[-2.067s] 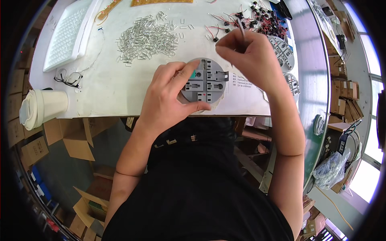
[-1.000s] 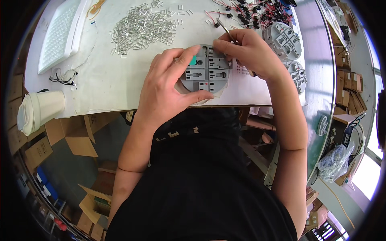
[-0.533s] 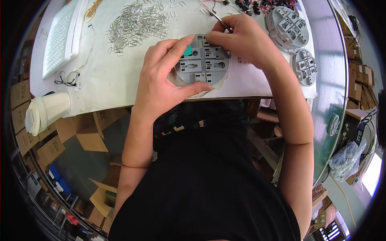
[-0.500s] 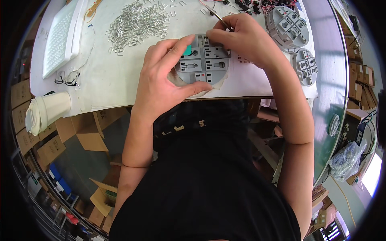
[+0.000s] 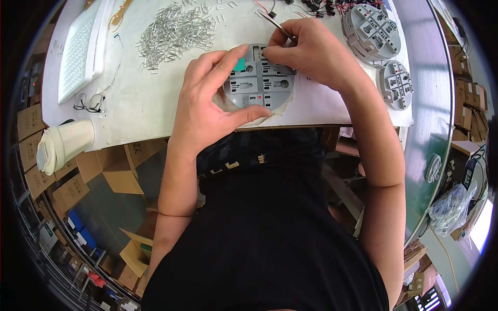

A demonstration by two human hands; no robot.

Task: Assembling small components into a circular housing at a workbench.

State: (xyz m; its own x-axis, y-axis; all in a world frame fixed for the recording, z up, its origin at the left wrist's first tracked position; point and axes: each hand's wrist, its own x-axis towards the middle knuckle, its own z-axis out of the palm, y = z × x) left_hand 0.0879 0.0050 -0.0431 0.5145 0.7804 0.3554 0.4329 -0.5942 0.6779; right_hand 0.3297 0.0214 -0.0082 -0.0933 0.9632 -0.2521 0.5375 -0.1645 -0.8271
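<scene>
A round grey plastic base (image 5: 251,97) with slotted blocks, a small green patch and a red dot lies near the table's front edge. My left hand (image 5: 207,96) grips its left side, thumb along the near rim and fingers at the far left. Over its far right part is my right hand (image 5: 311,54), fingers bent. A slim metal tool (image 5: 277,25) is tucked in that hand, its thin end sticking out toward the far left. Thumb and index fingertips meet at the base's slots; any small part between them is hidden.
A heap of U-shaped metal pins (image 5: 174,36) lies at the far left, beside a white dimpled tray (image 5: 83,52). Glasses (image 5: 89,102) and a cream container (image 5: 65,145) are at the left. Stacked grey bases (image 5: 371,33), another base (image 5: 397,85) and dark wired parts (image 5: 329,8) are at the right.
The view has shifted slightly. My right fingertips have moved a little left over the base's far slots, with the metal tool still held. The left hand keeps its grip.
</scene>
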